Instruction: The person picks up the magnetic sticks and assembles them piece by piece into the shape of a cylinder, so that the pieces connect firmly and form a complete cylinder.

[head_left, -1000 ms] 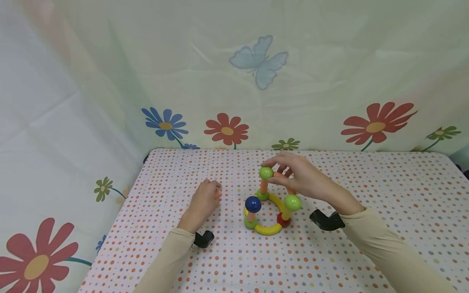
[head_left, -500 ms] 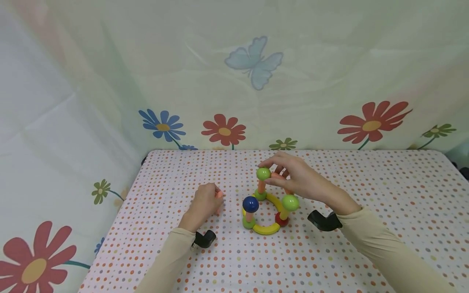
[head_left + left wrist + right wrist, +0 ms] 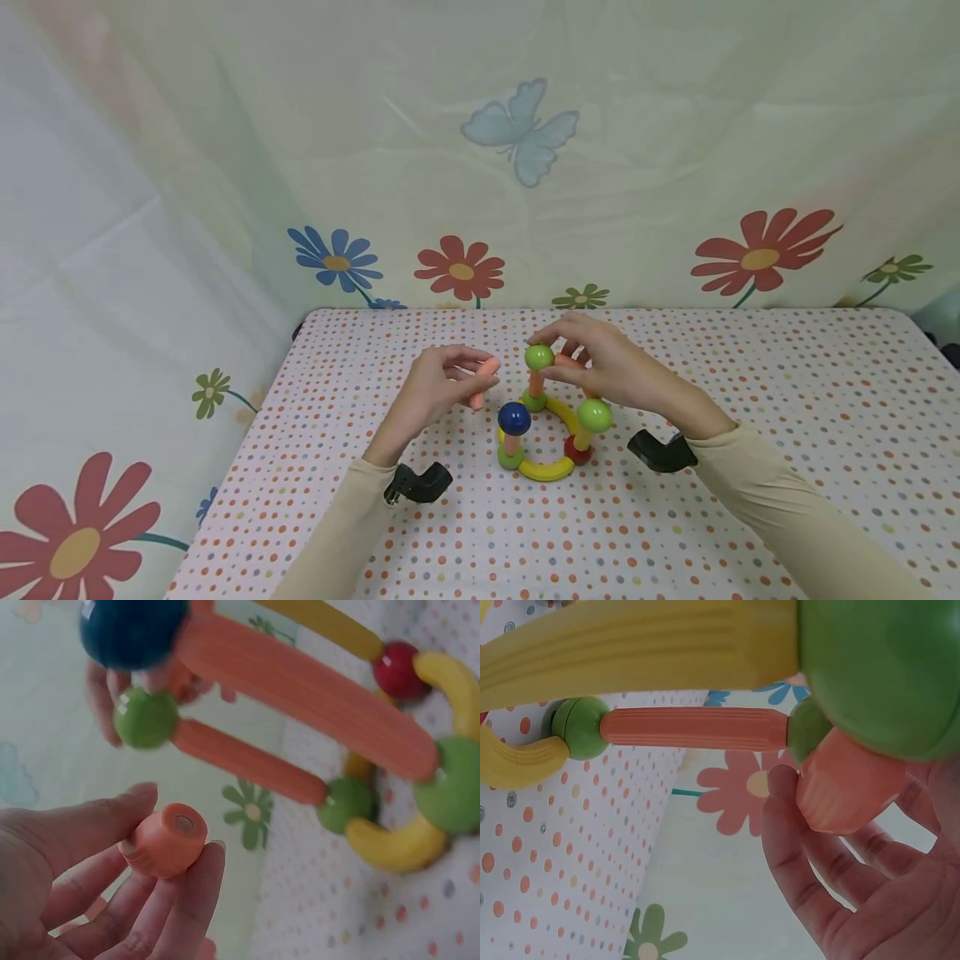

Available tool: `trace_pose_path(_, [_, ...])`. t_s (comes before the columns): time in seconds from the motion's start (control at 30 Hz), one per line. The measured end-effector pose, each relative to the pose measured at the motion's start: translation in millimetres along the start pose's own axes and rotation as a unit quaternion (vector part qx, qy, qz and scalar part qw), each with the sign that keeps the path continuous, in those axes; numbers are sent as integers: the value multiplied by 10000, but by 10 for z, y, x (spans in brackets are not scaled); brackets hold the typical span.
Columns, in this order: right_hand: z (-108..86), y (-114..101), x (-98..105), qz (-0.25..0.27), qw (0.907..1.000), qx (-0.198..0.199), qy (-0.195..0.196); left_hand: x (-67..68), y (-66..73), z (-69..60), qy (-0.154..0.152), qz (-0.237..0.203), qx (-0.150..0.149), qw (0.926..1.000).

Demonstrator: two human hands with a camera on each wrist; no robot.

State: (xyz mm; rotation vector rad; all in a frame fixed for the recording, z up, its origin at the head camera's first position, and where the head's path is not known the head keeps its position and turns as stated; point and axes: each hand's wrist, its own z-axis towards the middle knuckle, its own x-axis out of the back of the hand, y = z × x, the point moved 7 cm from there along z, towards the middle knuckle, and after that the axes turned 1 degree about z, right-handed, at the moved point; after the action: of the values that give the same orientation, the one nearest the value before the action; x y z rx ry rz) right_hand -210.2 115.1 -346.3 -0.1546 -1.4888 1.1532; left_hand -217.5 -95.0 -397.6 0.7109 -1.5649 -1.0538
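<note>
Nearest the table's middle stands a toy frame: a ring of curved yellow sticks [image 3: 546,471] with three upright sticks topped by balls. My right hand [image 3: 607,358] pinches the green ball [image 3: 539,357] of the back post. A curved orange stick [image 3: 851,784] runs from that ball to the front-right green ball [image 3: 595,415], partly behind my fingers. Left of the frame, my left hand [image 3: 435,387] holds a short orange stick [image 3: 166,840] between thumb and fingers, its round end facing the left wrist camera. More orange shows behind those fingers. The blue ball [image 3: 514,418] tops the front-left post.
A dotted cloth covers the table [image 3: 787,400]. Behind it hangs a pale curtain [image 3: 637,167] with printed flowers and a butterfly. A red ball [image 3: 577,450] and green balls join the ring's yellow sticks at the base.
My left hand has risen from the tabletop and moved right towards the frame, turning so the orange stick shows between its fingers. My right hand has stayed at the back green ball.
</note>
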Motion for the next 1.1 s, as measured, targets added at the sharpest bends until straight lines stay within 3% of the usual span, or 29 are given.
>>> trace_pose_path(0.1, [-6,5,-2,9,10000,-20,11,-59,166,13,-259,-123,-222,9993])
trace_pose_path(0.23, [-17,9,-23,27,10000,-3,17,-133,275,41,-391,88,-358,9986])
trace_pose_path(0.4, [-35,24,-62,90,10000,-18,-26,-180,268,52,-421,330,-297,9981])
trace_pose_path(0.73, [-26,-7,-16,-183,9998,104,-17,-186,196,89,-938,-538,16,9941])
trace_pose_path(0.93, [-116,-325,69,-774,9961,370,195,-167,190,113,-1050,-771,187,9913])
trace_pose_path(1.1, [-212,-646,-100,-924,9921,779,-337,-168,208,131,-1031,-920,254,9901])
